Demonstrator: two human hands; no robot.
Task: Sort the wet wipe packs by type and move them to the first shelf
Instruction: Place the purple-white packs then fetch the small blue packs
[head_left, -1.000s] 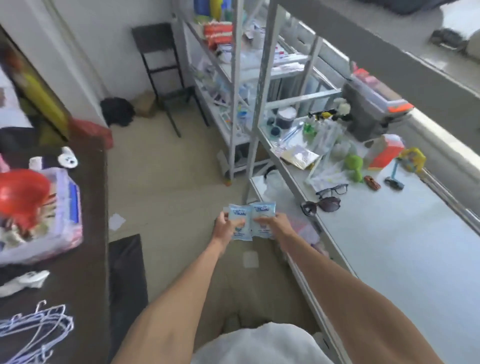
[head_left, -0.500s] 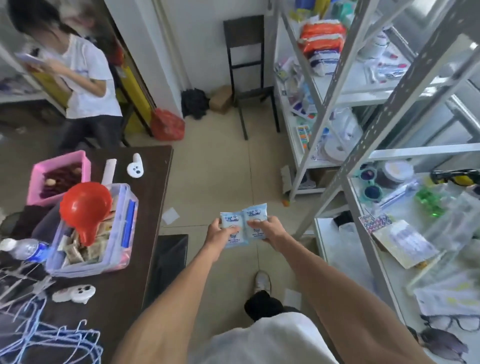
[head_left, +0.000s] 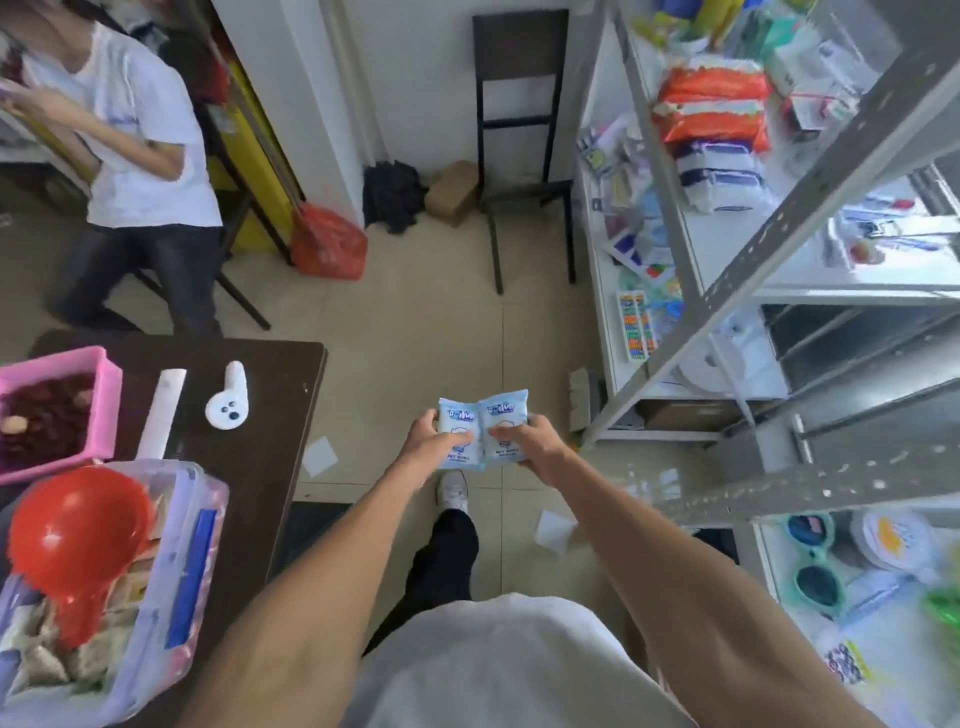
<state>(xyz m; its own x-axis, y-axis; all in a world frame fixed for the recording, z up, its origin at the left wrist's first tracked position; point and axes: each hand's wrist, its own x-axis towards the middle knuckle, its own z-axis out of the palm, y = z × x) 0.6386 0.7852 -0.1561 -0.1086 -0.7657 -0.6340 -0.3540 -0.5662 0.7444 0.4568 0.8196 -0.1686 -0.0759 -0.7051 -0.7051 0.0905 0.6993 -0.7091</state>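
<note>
— Tiled floor (head_left: 415, 312) below, table (head_left: 249, 467) left, shelves (head_left: 727, 249) right?
— Yes. Left hand (head_left: 426, 444) and right hand (head_left: 530, 441) each grip one blue wet wipe pack (head_left: 457, 431), side by side, touching, above the floor.

- wet wipe packs (head_left: 482, 430): pale blue, darker blue lettering
- counter (head_left: 270, 431): dark brown
- funnel (head_left: 78, 540): bright red
- tray (head_left: 106, 410): pink
- sunglasses (head_left: 815, 564): teal frames
- shelf frame (head_left: 670, 228): grey

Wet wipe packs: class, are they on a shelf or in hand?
In hand: the left hand and right hand grip the blue packs side by side above the floor.
</note>
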